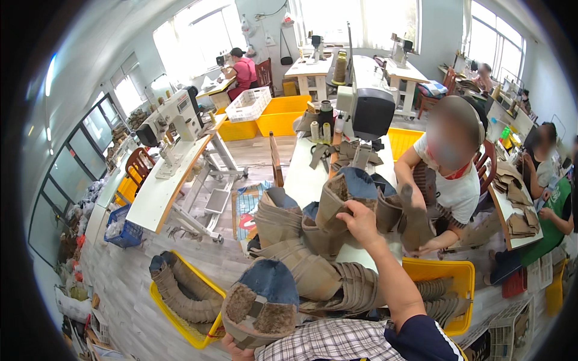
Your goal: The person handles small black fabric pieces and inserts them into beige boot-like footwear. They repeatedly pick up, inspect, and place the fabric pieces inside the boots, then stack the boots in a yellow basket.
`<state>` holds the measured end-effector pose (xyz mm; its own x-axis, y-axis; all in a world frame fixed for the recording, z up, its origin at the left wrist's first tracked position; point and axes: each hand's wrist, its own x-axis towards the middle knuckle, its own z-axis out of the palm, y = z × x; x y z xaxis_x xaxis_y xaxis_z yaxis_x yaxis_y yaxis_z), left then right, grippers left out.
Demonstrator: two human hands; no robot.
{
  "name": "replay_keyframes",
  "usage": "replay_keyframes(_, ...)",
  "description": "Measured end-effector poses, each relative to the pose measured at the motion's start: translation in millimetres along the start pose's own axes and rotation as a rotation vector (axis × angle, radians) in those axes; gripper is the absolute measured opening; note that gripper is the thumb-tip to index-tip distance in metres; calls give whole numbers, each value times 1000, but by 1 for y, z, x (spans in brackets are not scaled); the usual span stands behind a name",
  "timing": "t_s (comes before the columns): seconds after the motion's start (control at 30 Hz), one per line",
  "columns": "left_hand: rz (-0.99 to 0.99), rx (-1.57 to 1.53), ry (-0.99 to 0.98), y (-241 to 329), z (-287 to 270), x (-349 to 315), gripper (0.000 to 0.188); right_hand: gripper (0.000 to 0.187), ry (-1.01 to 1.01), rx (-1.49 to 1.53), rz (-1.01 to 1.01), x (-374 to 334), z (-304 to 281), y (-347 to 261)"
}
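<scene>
My left hand [237,349], low in the view, grips the bottom edge of a taupe boot upper [278,281] with blue lining and brown fleece. Most of that hand is behind the piece. Reaching forward over the white sewing table, my right hand [362,221] pinches the edge of another boot upper [330,203], also fleece-lined with blue inside, that stands among nested ones. A curved stack of taupe uppers [301,265] lies between my two hands. Across the table a co-worker [456,192] handles a taupe upper [416,222] with both hands.
A yellow crate [158,296] of nested uppers is on the floor at left; another yellow crate [463,289] stands at right. A sewing machine [372,111] with thread cones [325,114] rises beyond the uppers. Another sewing table [174,183] stands left.
</scene>
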<state>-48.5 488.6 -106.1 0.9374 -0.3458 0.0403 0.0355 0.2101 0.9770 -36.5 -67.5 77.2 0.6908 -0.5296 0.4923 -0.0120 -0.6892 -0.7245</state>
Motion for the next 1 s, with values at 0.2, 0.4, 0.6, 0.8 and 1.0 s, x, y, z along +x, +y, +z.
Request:
replay_keyframes(0.2,-166,-886,96,75,96,-1,31,30,-4,0,76,14,2,7)
replay_keyframes(0.4,-142,-906,49,76,100,0,31,29,8,-6,118,31,0,22)
replay_keyframes(0.6,-147,-868,98,82,109,-1,27,30,-53,63,165,19,-10,2)
replay_keyframes(0.8,-132,-951,78,79,105,-4,33,23,-276,22,-142,-20,-16,-30)
replay_keyframes(1.0,-187,-926,206,86,118,-2,29,20,-499,-270,-332,-44,-5,0)
